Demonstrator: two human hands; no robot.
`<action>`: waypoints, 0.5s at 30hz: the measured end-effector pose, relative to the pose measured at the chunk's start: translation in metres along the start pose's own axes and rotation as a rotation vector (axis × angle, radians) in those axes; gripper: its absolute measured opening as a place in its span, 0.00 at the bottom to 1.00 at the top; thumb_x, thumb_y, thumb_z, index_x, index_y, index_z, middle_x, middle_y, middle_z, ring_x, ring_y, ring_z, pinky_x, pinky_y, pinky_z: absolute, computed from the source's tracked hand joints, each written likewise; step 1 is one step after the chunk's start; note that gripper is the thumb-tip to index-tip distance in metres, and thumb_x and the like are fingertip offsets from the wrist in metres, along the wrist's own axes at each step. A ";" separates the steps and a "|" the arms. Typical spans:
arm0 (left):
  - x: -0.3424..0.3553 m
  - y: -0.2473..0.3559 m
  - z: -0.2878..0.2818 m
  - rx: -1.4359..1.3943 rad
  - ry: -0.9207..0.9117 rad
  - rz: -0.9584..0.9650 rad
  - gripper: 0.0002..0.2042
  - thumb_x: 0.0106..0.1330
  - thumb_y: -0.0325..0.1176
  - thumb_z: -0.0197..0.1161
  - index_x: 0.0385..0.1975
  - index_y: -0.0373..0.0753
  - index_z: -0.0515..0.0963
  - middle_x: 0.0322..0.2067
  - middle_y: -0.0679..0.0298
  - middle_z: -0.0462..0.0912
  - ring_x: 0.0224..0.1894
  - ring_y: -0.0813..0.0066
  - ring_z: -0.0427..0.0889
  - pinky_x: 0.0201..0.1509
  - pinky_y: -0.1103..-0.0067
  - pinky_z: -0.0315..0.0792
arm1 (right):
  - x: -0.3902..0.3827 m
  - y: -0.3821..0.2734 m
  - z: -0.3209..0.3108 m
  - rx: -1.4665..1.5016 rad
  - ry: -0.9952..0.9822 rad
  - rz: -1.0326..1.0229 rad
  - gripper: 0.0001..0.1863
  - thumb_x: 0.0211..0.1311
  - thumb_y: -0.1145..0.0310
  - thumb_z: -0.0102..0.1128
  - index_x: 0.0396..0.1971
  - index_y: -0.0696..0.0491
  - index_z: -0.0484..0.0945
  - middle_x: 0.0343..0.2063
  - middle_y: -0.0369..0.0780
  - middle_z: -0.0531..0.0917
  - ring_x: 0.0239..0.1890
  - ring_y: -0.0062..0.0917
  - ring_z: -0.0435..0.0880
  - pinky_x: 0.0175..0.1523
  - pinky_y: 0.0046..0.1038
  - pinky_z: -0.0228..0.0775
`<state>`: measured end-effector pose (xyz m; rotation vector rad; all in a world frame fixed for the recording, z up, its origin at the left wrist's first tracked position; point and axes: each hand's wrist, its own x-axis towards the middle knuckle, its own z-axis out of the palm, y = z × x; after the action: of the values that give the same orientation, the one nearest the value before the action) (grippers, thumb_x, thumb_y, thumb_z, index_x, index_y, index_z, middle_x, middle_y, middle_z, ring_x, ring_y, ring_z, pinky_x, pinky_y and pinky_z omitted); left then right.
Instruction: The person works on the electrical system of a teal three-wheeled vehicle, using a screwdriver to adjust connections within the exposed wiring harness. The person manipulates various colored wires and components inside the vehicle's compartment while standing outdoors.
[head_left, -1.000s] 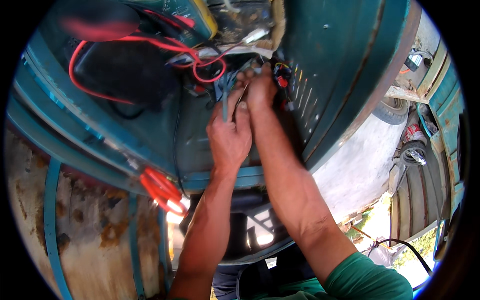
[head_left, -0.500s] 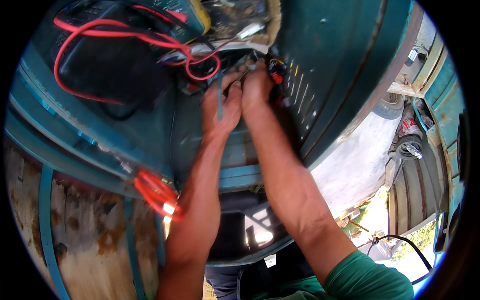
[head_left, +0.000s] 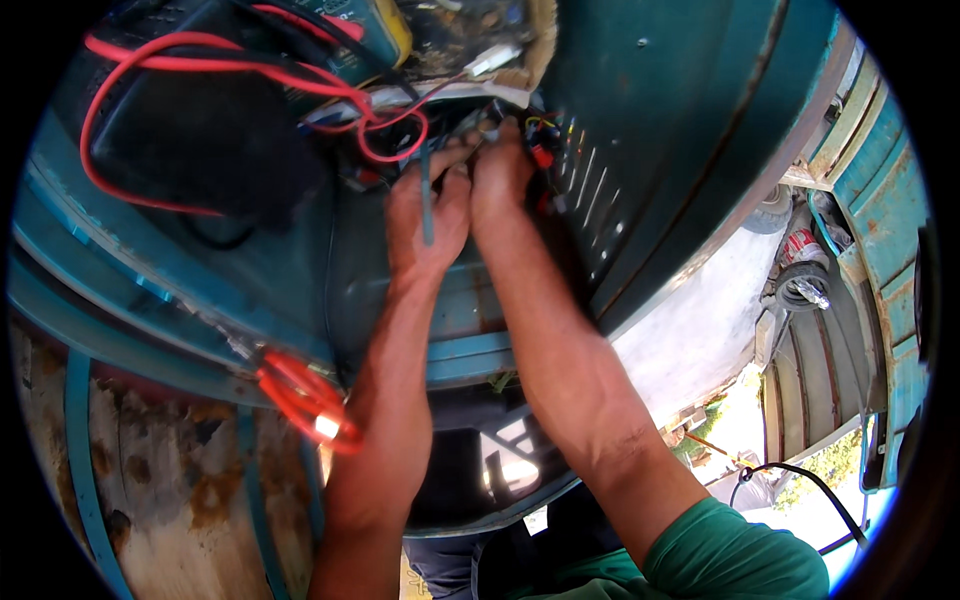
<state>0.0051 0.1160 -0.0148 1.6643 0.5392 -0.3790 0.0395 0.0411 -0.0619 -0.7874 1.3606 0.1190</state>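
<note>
Both hands slid up to the wires [head_left: 480,125]. Left hand [head_left: 425,215] pinches a thin grey tool [head_left: 428,200], pointing straight up at the wires. Right hand [head_left: 500,170], just beside, presses its fingers together on them and is nearer.

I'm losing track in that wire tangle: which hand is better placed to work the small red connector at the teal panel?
Probably the right hand: its fingertips sit beside the small red connector, while the left hand lies lower with a grey tool across it.
</note>
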 end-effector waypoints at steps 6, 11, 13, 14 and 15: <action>-0.001 -0.004 0.000 -0.069 0.000 0.003 0.11 0.62 0.26 0.54 0.40 0.32 0.80 0.42 0.54 0.82 0.47 0.70 0.79 0.53 0.78 0.69 | 0.003 0.002 -0.001 -0.117 0.053 -0.023 0.20 0.69 0.52 0.42 0.28 0.54 0.72 0.21 0.37 0.76 0.23 0.25 0.76 0.31 0.26 0.70; -0.001 -0.004 0.002 -0.038 0.038 0.026 0.11 0.60 0.26 0.53 0.39 0.32 0.80 0.39 0.51 0.83 0.45 0.67 0.81 0.51 0.78 0.71 | 0.005 0.005 -0.003 -0.085 0.019 -0.021 0.21 0.69 0.51 0.42 0.28 0.53 0.72 0.21 0.37 0.76 0.22 0.25 0.76 0.31 0.26 0.70; -0.001 -0.006 0.001 -0.038 0.054 0.045 0.12 0.59 0.27 0.53 0.39 0.32 0.80 0.38 0.50 0.83 0.44 0.66 0.82 0.49 0.78 0.72 | 0.000 0.004 -0.002 -0.083 0.014 -0.027 0.20 0.69 0.51 0.41 0.27 0.53 0.71 0.20 0.37 0.75 0.22 0.25 0.75 0.31 0.26 0.70; -0.001 -0.006 0.002 -0.038 0.053 0.044 0.12 0.59 0.27 0.53 0.39 0.32 0.80 0.38 0.50 0.83 0.44 0.66 0.82 0.49 0.77 0.72 | -0.002 0.004 -0.001 -0.066 0.003 -0.033 0.20 0.69 0.52 0.41 0.27 0.53 0.71 0.20 0.37 0.75 0.22 0.25 0.75 0.30 0.26 0.70; -0.001 -0.006 0.002 -0.038 0.052 0.042 0.12 0.59 0.26 0.53 0.39 0.32 0.80 0.38 0.50 0.83 0.43 0.66 0.82 0.49 0.77 0.72 | -0.003 0.003 -0.001 -0.050 -0.009 -0.040 0.20 0.69 0.52 0.41 0.27 0.53 0.70 0.19 0.37 0.74 0.22 0.26 0.75 0.30 0.27 0.70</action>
<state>0.0009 0.1150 -0.0193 1.6496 0.5467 -0.2935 0.0366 0.0443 -0.0608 -0.8546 1.3375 0.1254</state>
